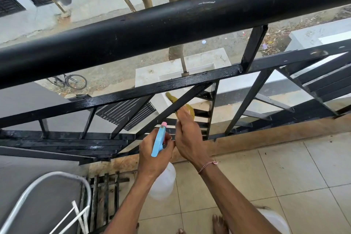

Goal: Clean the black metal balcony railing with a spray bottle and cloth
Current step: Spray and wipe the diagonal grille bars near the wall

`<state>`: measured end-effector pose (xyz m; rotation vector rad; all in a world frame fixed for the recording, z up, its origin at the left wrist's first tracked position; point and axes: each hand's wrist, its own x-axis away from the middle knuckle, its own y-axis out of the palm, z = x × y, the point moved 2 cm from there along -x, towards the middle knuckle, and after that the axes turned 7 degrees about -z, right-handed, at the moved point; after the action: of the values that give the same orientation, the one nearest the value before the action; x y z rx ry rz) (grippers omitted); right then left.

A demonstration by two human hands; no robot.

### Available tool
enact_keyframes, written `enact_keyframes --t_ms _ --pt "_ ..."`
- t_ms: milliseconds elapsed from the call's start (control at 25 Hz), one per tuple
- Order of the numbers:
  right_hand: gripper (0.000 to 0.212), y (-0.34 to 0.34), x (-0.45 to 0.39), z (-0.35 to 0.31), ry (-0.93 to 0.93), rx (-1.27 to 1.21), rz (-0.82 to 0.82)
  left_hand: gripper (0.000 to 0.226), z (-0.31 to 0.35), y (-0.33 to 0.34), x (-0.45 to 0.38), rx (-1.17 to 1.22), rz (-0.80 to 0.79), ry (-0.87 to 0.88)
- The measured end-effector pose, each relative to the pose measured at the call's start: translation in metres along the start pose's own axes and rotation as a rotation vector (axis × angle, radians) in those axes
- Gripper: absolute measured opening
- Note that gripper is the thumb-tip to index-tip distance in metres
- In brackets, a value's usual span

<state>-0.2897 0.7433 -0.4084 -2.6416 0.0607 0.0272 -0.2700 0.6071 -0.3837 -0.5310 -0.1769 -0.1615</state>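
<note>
The black metal railing crosses the view, a thick round top rail above flat and diagonal bars that look wet and glossy. My left hand grips a spray bottle with a blue trigger head, pink nozzle and clear body, nozzle aimed toward the lower bars. My right hand holds a yellow-green cloth against a diagonal bar; part of the cloth pokes out behind that bar.
Beige tiled balcony floor lies at the right, edged by a brown ledge. A white metal frame stands lower left beside a rusty grate. My bare toes show at the bottom. Street, tree and bicycle lie below.
</note>
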Motion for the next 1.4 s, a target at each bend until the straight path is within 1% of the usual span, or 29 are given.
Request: enact_keyframes --t_ms 80,160,240,280,360,480,520,640,720,840,960,1080,1200,1280,1400 --pt "0.067 0.001 0.006 0.002 -0.092 -0.008 -0.053 0.02 -0.003 0.002 0.002 0.003 -0.001 0.002" --pt "0.081 0.002 0.017 0.019 -0.14 0.113 -0.111 0.02 -0.003 0.004 0.005 0.009 -0.005 0.003" --pt "0.099 -0.001 0.031 0.048 -0.061 0.208 -0.112 0.025 -0.005 0.008 0.007 0.01 -0.012 0.02" --pt "0.1 -0.004 0.036 0.062 0.011 0.206 -0.083 0.027 -0.007 0.009 0.007 0.007 -0.011 0.031" --pt "0.087 -0.005 0.046 0.075 0.138 0.11 -0.011 0.029 -0.02 0.013 0.005 0.004 -0.013 0.034" --pt "0.056 0.007 0.064 0.062 0.291 -0.252 0.175 0.028 -0.037 0.02 0.004 0.017 -0.009 0.013" --pt "0.048 0.011 0.07 0.053 0.326 -0.361 0.218 0.026 -0.04 0.023 0.004 0.027 -0.004 0.007" --pt "0.037 0.021 0.081 0.042 0.414 -0.604 0.241 0.018 -0.045 0.028 0.003 0.038 0.034 -0.008" --pt "0.036 0.021 0.081 0.047 0.435 -0.672 0.234 0.012 -0.05 0.03 0.0 0.012 0.069 -0.002" --pt "0.04 0.018 0.079 0.057 0.455 -0.62 0.234 0.018 -0.057 0.034 -0.002 -0.034 0.138 0.011" --pt "0.041 0.016 0.071 0.069 0.435 -0.519 0.22 0.024 -0.064 0.038 -0.002 -0.04 0.134 0.011" --pt "0.043 0.019 0.053 0.072 0.401 -0.275 0.147 0.017 -0.066 0.041 0.0 -0.042 0.099 0.032" --pt "0.054 0.041 0.023 0.076 0.296 -0.036 0.004 0.016 -0.069 0.04 0.002 -0.015 0.098 0.027" --pt "0.06 0.063 0.006 0.075 0.261 0.027 -0.079 0.017 -0.07 0.034 0.003 0.014 0.097 0.026" --pt "0.055 0.083 -0.002 0.061 0.287 -0.005 -0.084 0.013 -0.076 0.022 0.004 0.076 0.1 -0.043"
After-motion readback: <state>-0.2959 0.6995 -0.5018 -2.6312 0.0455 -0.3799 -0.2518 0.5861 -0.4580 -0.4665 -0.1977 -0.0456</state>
